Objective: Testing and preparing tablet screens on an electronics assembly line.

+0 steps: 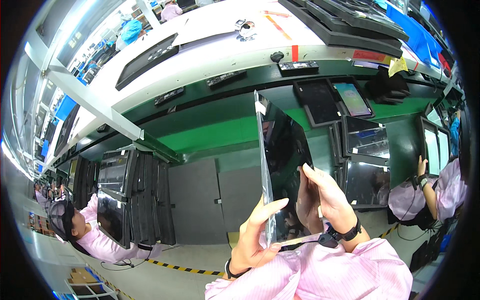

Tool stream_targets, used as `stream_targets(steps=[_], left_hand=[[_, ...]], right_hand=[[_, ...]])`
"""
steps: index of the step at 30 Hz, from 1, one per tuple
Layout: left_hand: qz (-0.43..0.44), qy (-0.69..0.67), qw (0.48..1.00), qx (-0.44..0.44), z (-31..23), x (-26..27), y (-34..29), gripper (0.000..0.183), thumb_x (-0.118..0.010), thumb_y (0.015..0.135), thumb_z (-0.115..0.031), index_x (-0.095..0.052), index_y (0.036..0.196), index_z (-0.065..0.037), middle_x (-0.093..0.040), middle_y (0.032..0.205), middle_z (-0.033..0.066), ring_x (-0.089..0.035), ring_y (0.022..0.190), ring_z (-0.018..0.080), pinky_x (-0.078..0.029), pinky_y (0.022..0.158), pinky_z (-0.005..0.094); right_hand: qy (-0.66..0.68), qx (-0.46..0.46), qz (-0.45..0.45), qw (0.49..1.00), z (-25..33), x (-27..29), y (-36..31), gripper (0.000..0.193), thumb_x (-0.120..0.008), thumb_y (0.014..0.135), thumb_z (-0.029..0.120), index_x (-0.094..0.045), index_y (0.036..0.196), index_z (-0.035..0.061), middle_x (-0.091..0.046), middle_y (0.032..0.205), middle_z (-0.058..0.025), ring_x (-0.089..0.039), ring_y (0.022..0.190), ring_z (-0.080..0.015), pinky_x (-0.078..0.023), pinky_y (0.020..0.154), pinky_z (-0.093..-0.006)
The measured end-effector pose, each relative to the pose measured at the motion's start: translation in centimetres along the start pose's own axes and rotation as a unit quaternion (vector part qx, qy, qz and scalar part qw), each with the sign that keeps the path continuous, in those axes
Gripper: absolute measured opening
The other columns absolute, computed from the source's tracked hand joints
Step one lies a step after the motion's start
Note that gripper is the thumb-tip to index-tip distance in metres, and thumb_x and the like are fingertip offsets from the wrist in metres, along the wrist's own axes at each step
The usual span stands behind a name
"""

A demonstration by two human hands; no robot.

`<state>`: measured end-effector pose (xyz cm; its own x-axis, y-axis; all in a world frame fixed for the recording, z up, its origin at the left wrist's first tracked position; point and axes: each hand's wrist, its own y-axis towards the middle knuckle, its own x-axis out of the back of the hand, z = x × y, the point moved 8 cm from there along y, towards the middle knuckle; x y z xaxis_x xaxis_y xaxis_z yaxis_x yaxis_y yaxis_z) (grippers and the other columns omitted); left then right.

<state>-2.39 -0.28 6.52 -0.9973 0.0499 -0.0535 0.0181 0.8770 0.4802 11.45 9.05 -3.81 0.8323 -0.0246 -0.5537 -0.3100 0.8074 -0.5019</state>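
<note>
Left hand (pixel 254 231) and right hand (pixel 336 201) gripping a glossy dark panel (pixel 284 150) by 2 edges, centre of the frame, its far side hiding from me, black trays (pixel 350 42) upper right running out of view.

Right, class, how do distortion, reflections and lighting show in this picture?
In the head view, the fisheye lens bows the white bench and leaves black corners; also in the head view, the glossy dark panel, held between left hand and right hand, carries mirror-like reflections, and the ceiling lights at far left look glaringly white.
</note>
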Motion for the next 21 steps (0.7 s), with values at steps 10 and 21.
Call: stream_targets(steps=[10,21], left_hand=[[0.047,-0.018,0.998,0.038,3.1,-0.8,-1.2,0.082,-0.073,0.072,-0.014,-0.020,0.131,0.006,-0.042,0.122,0.0227,-0.048,0.111,0.0270,-0.040,0.095,0.0361],[0.019,-0.115,0.992,0.055,3.0,-1.9,-0.5,0.073,-0.067,0.077,-0.017,-0.027,0.135,0.006,-0.024,0.139,0.0301,-0.024,0.133,0.0373,-0.021,0.106,0.0396]], right_hand=[[-0.028,0.009,0.013,0.999,0.7,1.5,0.8,0.019,-0.062,0.087,0.025,-0.060,0.096,0.0091,-0.056,0.080,0.0064,-0.052,0.070,-0.0033,-0.041,0.061,-0.0177],[-0.018,0.021,0.016,0.999,1.8,1.9,1.6,0.028,-0.065,0.084,0.026,-0.060,0.103,0.0078,-0.057,0.094,0.0048,-0.047,0.087,-0.0053,-0.035,0.077,-0.0202]])
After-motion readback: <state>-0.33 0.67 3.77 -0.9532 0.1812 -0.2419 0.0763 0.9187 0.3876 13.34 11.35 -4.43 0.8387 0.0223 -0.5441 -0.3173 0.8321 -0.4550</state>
